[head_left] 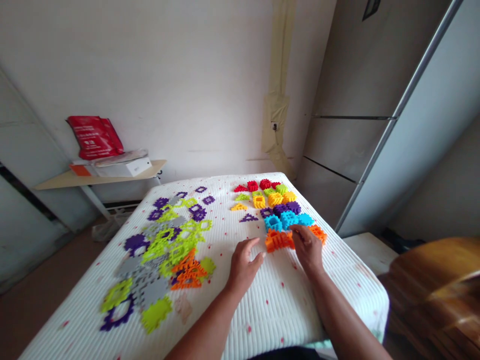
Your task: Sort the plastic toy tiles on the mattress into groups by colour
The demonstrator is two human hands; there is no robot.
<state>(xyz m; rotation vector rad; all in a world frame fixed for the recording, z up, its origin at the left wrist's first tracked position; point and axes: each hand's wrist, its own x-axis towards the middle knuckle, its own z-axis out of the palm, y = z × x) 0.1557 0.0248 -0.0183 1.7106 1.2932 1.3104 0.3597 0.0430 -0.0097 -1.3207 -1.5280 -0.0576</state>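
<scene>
My right hand (pixel 308 247) is over a row of orange interlocking building pieces (pixel 278 241) at the near end of the sorted group. Its fingers are curled down on an orange piece, and the fingertips are partly hidden. To the left, my left hand (pixel 243 262) is held above the cover with thumb and fingers apart and nothing between them. Just behind the orange row are blue pieces (pixel 273 223), then purple pieces (pixel 280 210), yellow pieces (pixel 275 199), green pieces (pixel 281 188) and red pieces (pixel 264 184).
Loose green pieces (pixel 156 314), grey pieces (pixel 154 291) and purple pieces (pixel 135 243) lie scattered at left, with orange triangles (pixel 188 272) on top. A white quilted cover (pixel 262 320) drapes the table. A fridge (pixel 337 145) stands at right; a side table (pixel 60 179) holds a red bag (pixel 95 137).
</scene>
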